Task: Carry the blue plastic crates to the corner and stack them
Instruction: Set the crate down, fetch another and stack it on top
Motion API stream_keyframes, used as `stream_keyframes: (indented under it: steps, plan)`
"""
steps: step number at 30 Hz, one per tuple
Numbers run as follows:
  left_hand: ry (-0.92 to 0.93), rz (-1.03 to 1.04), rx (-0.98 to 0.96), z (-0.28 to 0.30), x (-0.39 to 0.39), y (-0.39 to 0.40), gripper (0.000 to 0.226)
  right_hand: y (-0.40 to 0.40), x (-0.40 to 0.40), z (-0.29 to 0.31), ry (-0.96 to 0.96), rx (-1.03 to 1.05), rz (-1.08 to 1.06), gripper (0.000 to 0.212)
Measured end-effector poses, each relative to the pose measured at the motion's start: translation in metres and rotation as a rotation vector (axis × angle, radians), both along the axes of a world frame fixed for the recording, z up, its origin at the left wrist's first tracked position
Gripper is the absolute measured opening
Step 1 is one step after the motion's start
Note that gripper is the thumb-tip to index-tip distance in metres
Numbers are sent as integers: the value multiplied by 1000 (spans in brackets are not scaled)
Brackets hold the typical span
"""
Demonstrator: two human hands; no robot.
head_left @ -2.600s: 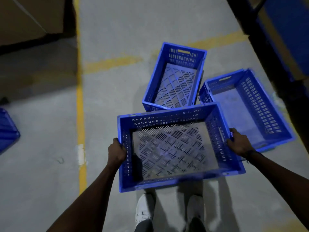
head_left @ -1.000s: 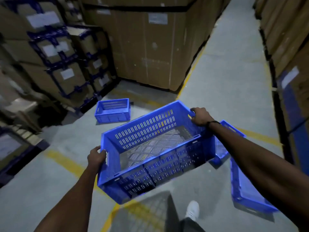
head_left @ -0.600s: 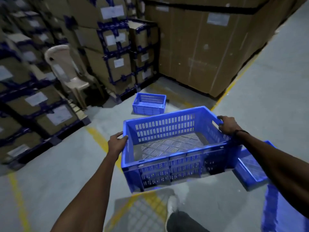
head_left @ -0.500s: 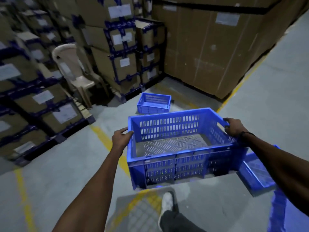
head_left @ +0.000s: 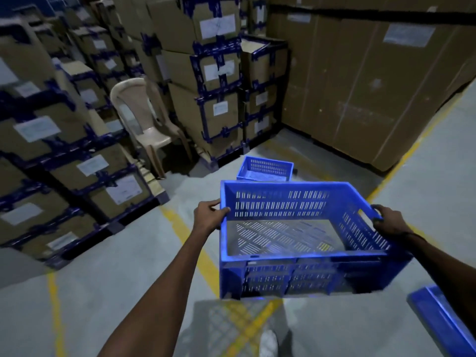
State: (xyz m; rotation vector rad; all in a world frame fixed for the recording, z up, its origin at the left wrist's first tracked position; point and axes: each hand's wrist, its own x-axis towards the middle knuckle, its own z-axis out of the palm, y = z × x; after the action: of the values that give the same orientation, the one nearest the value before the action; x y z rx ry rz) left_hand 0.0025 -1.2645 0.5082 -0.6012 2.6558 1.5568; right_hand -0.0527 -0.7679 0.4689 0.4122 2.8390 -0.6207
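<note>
Nearer corner crate (head_left: 265,168), base hidden

floor (head_left: 108,274): grey, yellow lines | stacked cardboard boxes (head_left: 213,73) | beige plastic chair (head_left: 144,119) | light: dim

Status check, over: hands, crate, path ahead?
Left hand and right hand grip carried crate. Corner crate ahead on floor. Path open; chair off left.

Third crate (head_left: 443,320) cropped bottom right
</note>
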Motion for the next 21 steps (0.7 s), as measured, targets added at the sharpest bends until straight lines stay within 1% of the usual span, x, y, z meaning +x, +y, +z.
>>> stream_keyframes:
  steps: [3, 9, 11, 14, 16, 21]
  plan:
    - [-52, 14, -47, -10, -30, -33, 51, -35, -37, 3, 27, -29, 42, 63]
    - [-146, 75, -78, -31, -87, -100, 54, -105, -108, 7, 109, -45, 149, 53]
    - [-169, 78, -89, -38, -106, -121, 59, -126, -130, 5, 114, -52, 169, 51]
    - [-206, 65, -67, -49, -139, -146, 70, -157, -161, 1, 102, -60, 163, 54]
    - [-229, 47, -42, -55, -164, -164, 74, -175, -184, -3, 89, -50, 184, 56]
    - [-264, -12, -11, -85, -253, -221, 80, -215, -250, -21, 92, -64, 165, 62]
